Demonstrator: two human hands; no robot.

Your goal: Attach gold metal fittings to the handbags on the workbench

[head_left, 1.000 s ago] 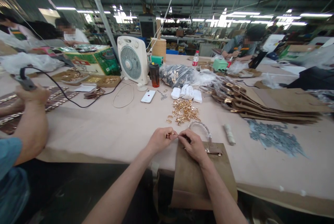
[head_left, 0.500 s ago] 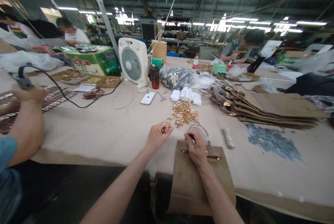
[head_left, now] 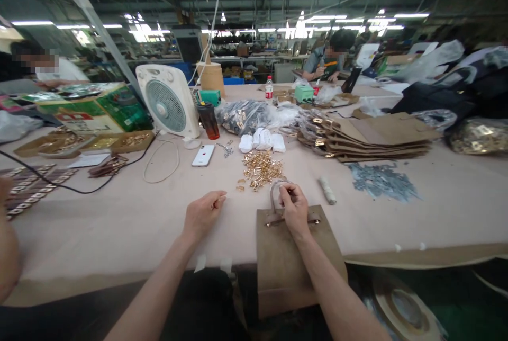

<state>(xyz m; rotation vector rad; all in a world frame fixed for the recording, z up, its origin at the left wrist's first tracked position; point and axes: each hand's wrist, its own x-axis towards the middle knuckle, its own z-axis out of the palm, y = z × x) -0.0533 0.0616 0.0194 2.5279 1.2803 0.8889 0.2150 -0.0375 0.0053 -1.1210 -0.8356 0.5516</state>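
Observation:
A brown paper bag (head_left: 286,256) lies flat over the table's near edge, its handle (head_left: 274,193) arching up at the top. My right hand (head_left: 294,209) rests on the bag's top and pinches the handle where it meets the bag. My left hand (head_left: 202,213) sits on the table to the left of the bag, fingers curled round a small gold metal piece that barely shows. A heap of gold metal fittings (head_left: 260,169) lies just beyond both hands.
A stack of flat brown bags (head_left: 369,137) lies at the right, grey scraps (head_left: 381,182) before it. A roll (head_left: 327,190) lies right of my bag. Fan (head_left: 169,100), dark cup (head_left: 209,120), phone (head_left: 203,155), cable (head_left: 79,185) stand left. Another person's arm (head_left: 8,245) is far left.
My left hand drew away from the right and moved left, down onto the table. My right hand stayed on the bag's handle. The view swung rightward.

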